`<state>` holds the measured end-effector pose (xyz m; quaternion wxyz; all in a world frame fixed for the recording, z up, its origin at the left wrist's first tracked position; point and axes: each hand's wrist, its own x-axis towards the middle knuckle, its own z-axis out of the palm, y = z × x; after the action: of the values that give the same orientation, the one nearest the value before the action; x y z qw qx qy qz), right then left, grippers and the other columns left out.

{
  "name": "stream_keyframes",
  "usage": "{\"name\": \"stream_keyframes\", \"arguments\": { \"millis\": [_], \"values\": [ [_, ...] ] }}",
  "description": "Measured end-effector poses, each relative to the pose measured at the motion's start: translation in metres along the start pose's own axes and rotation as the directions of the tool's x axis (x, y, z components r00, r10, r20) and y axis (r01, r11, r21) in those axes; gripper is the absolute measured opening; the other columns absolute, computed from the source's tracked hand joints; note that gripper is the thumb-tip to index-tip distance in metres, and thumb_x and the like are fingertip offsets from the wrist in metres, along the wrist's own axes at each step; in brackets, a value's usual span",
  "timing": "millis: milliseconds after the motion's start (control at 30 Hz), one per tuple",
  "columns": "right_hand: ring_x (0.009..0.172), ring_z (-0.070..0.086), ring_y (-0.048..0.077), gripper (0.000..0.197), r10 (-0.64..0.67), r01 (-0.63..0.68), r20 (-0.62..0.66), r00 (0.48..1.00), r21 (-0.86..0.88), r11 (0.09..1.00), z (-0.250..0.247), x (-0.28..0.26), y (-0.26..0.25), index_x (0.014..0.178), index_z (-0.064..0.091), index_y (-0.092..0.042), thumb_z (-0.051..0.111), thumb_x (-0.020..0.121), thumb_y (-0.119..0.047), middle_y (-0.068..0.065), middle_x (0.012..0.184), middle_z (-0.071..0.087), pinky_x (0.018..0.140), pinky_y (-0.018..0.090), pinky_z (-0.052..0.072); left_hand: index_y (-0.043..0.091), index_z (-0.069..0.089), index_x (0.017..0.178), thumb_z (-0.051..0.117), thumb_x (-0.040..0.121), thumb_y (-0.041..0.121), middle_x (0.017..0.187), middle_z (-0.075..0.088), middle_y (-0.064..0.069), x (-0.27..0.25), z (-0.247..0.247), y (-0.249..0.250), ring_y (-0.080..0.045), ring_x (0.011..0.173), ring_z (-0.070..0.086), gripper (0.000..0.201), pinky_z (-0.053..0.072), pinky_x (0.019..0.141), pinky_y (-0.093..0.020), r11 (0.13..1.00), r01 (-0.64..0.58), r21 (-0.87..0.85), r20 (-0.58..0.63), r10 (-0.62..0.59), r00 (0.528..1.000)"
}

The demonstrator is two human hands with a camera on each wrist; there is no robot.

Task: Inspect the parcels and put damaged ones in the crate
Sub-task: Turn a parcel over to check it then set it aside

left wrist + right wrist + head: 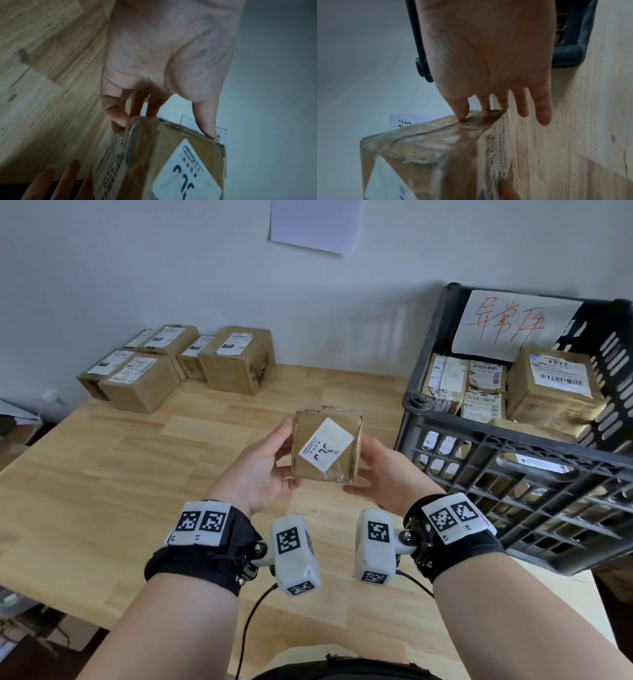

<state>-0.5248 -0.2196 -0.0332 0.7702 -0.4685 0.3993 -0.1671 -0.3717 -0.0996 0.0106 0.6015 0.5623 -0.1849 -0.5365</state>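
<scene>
Left hand: thumb and fingers clasp the left side of a small taped parcel. Right hand: thumb and two fingers grip the parcel's right side, the other fingers straight. Parcel: held above the wooden worktop, white label facing up. Black crate: right of the parcel, holding several parcels. Five cartons: far left, against the wall.
</scene>
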Motion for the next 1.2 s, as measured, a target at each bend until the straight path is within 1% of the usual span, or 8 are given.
{"name": "stream_keyframes", "arguments": {
  "millis": [167,300,467,700,833,967,1067,1200],
  "values": [
    [0.111,0.059,0.030,0.041,0.052,-0.051,-0.003,0.999,0.071,0.996,0.001,0.002,0.002,0.128,0.059,-0.014,0.049,0.100,-0.043,0.011,0.126,0.063,0.090,0.046,0.053,0.018,0.069,0.100,0.067,0.069,0.044,0.087,0.070,0.002,-0.002,-0.005,0.001,-0.023,0.080,0.062,0.041,0.041,0.064,-0.031,0.998,0.004,0.063,0.015,-0.005,1.000],
    [0.118,0.056,0.035,0.053,0.028,-0.027,-0.014,0.999,0.089,0.996,0.001,0.006,0.002,0.131,0.051,-0.015,0.059,0.092,-0.051,0.016,0.131,0.056,0.092,0.049,0.054,0.019,0.066,0.111,0.070,0.071,0.044,0.097,0.067,-0.001,-0.002,-0.011,0.001,-0.025,0.084,0.058,0.047,0.042,0.059,-0.027,0.999,0.025,-0.048,-0.063,-0.028,0.998],
    [0.115,0.057,0.037,0.096,0.056,-0.056,0.010,0.998,0.107,0.993,-0.001,0.003,0.000,0.130,0.049,-0.024,0.077,0.051,-0.072,0.012,0.132,0.056,0.070,0.037,0.056,0.020,0.065,0.112,0.069,0.085,0.024,0.091,0.070,-0.005,0.001,-0.021,0.000,-0.019,0.076,0.060,0.028,0.046,0.054,-0.023,0.994,-0.045,-0.101,-0.318,0.010,0.948],
    [0.102,0.070,0.029,0.055,-0.034,0.035,-0.027,0.999,0.053,0.998,-0.001,-0.002,-0.007,0.119,0.061,-0.013,0.055,0.091,-0.060,0.009,0.112,0.072,0.092,0.049,0.056,0.021,0.060,0.109,0.057,0.095,0.010,0.092,0.068,-0.012,0.002,-0.024,-0.006,-0.022,0.071,0.061,0.018,0.052,0.061,-0.032,0.998,-0.014,-0.056,-0.373,-0.008,0.928],
    [0.110,0.064,0.029,0.043,-0.037,0.038,-0.035,0.999,0.022,0.999,0.004,-0.005,-0.008,0.106,0.062,-0.019,0.049,0.095,-0.058,0.007,0.121,0.066,0.097,0.053,0.051,0.025,0.066,0.102,0.060,0.095,0.023,0.105,0.067,-0.007,0.001,-0.027,-0.007,-0.026,0.093,0.060,0.009,0.052,0.065,-0.034,1.000,0.025,-0.015,-0.406,-0.029,0.913],
    [0.119,0.058,0.027,0.053,-0.031,0.031,-0.045,0.999,0.012,0.999,0.007,-0.005,-0.003,0.123,0.061,-0.023,0.050,0.090,-0.064,0.003,0.130,0.063,0.101,0.050,0.046,0.021,0.067,0.098,0.058,0.089,0.056,0.102,0.065,-0.002,-0.003,-0.029,-0.004,-0.026,0.103,0.060,0.037,0.049,0.067,-0.036,0.996,0.074,0.047,-0.457,-0.044,0.889],
    [0.122,0.055,0.023,0.047,-0.050,0.050,-0.026,0.998,0.010,0.999,0.009,-0.008,-0.006,0.128,0.059,-0.026,0.042,0.097,-0.058,0.002,0.132,0.062,0.102,0.042,0.043,0.023,0.070,0.101,0.044,0.091,0.064,0.105,0.069,0.000,-0.007,-0.029,-0.002,-0.024,0.102,0.061,0.049,0.048,0.083,-0.040,0.998,0.048,0.049,-0.395,-0.025,0.918],
    [0.145,0.029,0.029,0.058,-0.055,0.055,0.006,0.998,0.031,0.998,0.014,-0.008,-0.005,0.141,0.048,-0.029,0.044,0.094,-0.063,-0.005,0.146,0.050,0.118,0.054,0.023,0.025,0.072,0.110,0.038,0.091,0.067,0.117,0.067,-0.001,-0.010,-0.028,0.002,-0.025,0.113,0.057,0.058,0.050,0.082,-0.042,0.997,0.037,0.071,-0.281,-0.016,0.960]
  ]
}}
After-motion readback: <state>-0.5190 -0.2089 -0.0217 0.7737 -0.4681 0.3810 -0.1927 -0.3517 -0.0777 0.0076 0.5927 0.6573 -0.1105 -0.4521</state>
